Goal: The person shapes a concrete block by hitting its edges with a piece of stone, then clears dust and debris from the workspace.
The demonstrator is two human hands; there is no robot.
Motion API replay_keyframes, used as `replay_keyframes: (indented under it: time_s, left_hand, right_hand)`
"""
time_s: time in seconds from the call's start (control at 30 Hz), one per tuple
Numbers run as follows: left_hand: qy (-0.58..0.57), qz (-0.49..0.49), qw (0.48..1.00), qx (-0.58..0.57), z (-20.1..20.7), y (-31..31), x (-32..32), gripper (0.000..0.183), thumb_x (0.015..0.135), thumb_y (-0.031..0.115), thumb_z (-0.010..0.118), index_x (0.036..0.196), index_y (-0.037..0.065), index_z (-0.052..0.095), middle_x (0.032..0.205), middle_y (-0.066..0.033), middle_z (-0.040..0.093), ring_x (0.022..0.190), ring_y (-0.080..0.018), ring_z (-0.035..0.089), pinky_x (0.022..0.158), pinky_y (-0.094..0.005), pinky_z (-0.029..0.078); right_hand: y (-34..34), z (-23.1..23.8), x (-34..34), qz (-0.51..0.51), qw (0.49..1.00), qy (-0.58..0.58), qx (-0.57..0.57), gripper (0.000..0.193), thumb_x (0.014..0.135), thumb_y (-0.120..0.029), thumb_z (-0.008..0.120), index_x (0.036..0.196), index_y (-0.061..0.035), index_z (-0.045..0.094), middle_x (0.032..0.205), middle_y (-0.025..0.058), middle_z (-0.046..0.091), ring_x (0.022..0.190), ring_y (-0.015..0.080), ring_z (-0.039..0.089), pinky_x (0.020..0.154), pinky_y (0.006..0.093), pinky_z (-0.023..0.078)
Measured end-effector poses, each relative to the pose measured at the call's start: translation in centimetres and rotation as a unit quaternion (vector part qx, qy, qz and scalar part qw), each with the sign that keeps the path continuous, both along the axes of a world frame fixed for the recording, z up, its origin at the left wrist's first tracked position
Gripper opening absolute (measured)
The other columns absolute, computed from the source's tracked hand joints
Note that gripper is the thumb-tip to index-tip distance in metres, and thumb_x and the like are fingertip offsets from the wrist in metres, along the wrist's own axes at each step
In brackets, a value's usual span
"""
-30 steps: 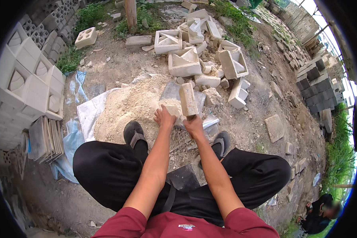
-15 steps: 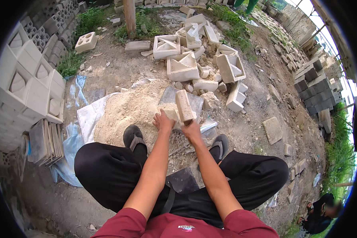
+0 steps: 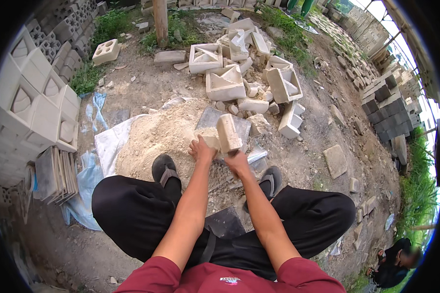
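My right hand point(image 3: 236, 163) is closed round the handle of a wooden mallet point(image 3: 229, 133), whose worn, pale head stands up in front of the fist. Beside it, my left hand point(image 3: 202, 149) grips a pale block piece point(image 3: 210, 138) with its fingers over the near left side. The mallet head hides part of that piece's right side. Under and behind the piece lies a flat grey slab point(image 3: 206, 118). A heap of sandy, cream-coloured crumbs point(image 3: 154, 136) spreads to the left of my left hand.
Broken cream blocks point(image 3: 225, 84) pile up beyond the slab. My sandalled feet point(image 3: 165, 169) flank the work spot. Patterned blocks point(image 3: 36, 93) are stacked at left, above thin boards point(image 3: 58, 176). Grey bricks point(image 3: 388, 110) stand at right. Another person point(image 3: 393, 263) is at lower right.
The mallet head has dropped slightly toward me and tilted a little. My left hand stays on the block piece in the same place.
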State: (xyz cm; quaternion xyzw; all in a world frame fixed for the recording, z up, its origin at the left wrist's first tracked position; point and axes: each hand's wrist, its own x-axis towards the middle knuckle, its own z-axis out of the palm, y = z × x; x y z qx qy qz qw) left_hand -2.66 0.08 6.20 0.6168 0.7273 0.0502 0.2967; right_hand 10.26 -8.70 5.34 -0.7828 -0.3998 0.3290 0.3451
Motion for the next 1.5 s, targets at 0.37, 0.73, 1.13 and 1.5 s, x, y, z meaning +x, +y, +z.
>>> replay_keyframes:
  time_s: [0.37,0.73,1.13,1.5]
  left_hand:
    - [0.003,-0.001,1.000,0.001,-0.3,0.2,-0.6,0.088,0.069,0.026,0.071,0.147,0.009,0.034,0.132,-0.0178,0.045,0.126,-0.0337,0.040,0.106,-0.0456,0.028]
    - [-0.004,0.000,1.000,0.007,-0.4,0.0,-1.1,0.090,0.068,0.029,0.073,0.147,0.009,0.035,0.131,-0.0174,0.045,0.127,-0.0335,0.040,0.107,-0.0461,0.028]
    - [-0.004,-0.006,1.000,-0.001,0.3,-0.1,-0.5,0.093,0.068,0.032,0.075,0.148,0.010,0.033,0.132,-0.0183,0.046,0.128,-0.0349,0.038,0.108,-0.0465,0.028]
    - [-0.002,-0.007,1.000,0.001,0.7,-0.2,0.2,0.093,0.068,0.032,0.076,0.148,0.010,0.033,0.131,-0.0188,0.046,0.128,-0.0351,0.039,0.108,-0.0464,0.028]
  right_hand:
    - [1.9,2.5,0.5,-0.016,0.995,-0.063,0.078,0.039,0.068,-0.022,0.070,0.089,0.0099,0.063,0.080,0.0262,0.066,0.077,0.0315,0.069,0.069,0.0395,0.053]
    - [0.7,2.2,-0.1,-0.027,0.997,-0.040,0.066,0.042,0.069,-0.023,0.070,0.097,0.0070,0.063,0.086,0.0259,0.068,0.087,0.0390,0.068,0.075,0.0414,0.053]
    - [0.0,1.7,0.1,0.038,0.998,-0.051,-0.021,0.042,0.070,-0.023,0.068,0.101,0.0050,0.063,0.093,0.0263,0.067,0.093,0.0437,0.064,0.080,0.0441,0.052]
    - [-1.1,-1.5,-0.7,0.007,0.995,-0.091,-0.036,0.040,0.071,-0.026,0.069,0.101,0.0001,0.067,0.095,0.0231,0.069,0.095,0.0377,0.066,0.080,0.0409,0.052]
